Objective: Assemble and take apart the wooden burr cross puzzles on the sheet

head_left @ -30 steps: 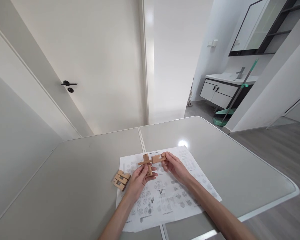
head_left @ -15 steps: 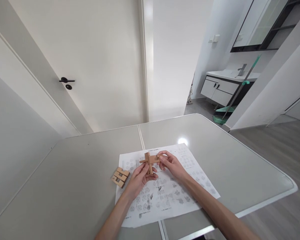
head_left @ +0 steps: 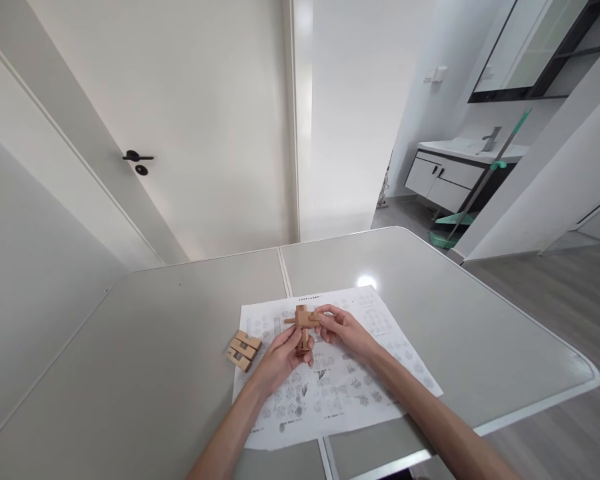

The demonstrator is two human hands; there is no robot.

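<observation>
left grip [head_left: 283, 355]: curled, pinching | right grip [head_left: 344, 331]: pinching | forearms [head_left: 417, 408]: angled inward

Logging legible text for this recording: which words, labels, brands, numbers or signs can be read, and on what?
None can be read.
Printed sheet: heading along its far edge and nearer captions, all too small and blurred.
Held wooden pieces, loose wooden blocks: no legible marking.

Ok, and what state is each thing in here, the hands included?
Left hand: closed on the held blocks
Right hand: pinching their right end
Held blocks: crossed together, above the sheet
Loose blocks: three, side by side, lying flat
Sheet: spread out, print up
Door: shut
Sink cabinet: shut
</observation>
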